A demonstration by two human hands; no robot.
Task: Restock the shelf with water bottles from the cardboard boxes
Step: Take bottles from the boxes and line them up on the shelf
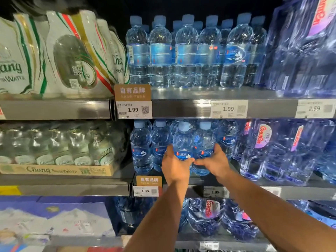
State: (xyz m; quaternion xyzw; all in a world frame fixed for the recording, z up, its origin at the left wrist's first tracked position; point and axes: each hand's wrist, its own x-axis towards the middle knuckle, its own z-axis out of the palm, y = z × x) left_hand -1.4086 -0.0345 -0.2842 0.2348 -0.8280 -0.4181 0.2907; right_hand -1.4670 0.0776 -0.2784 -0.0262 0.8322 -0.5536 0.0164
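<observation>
Two blue-capped water bottles stand side by side at the front of the middle shelf (254, 192). My left hand (175, 165) wraps the lower part of the left bottle (182, 142). Over the lower part of the right bottle (203, 142) closes my right hand (215, 161). My thumbs nearly touch between them. More of the same bottles (141, 146) stand to the left and behind. The upper shelf holds a full row of water bottles (185, 51). No cardboard box of bottles shows in view.
Shrink-wrapped Ganten packs (272, 148) crowd the right side of every shelf level. Chang soda water packs (60, 51) and a Chang tray (54, 170) fill the left bay. Price tags (133, 110) line the shelf edges. A purple carton (54, 215) sits bottom left.
</observation>
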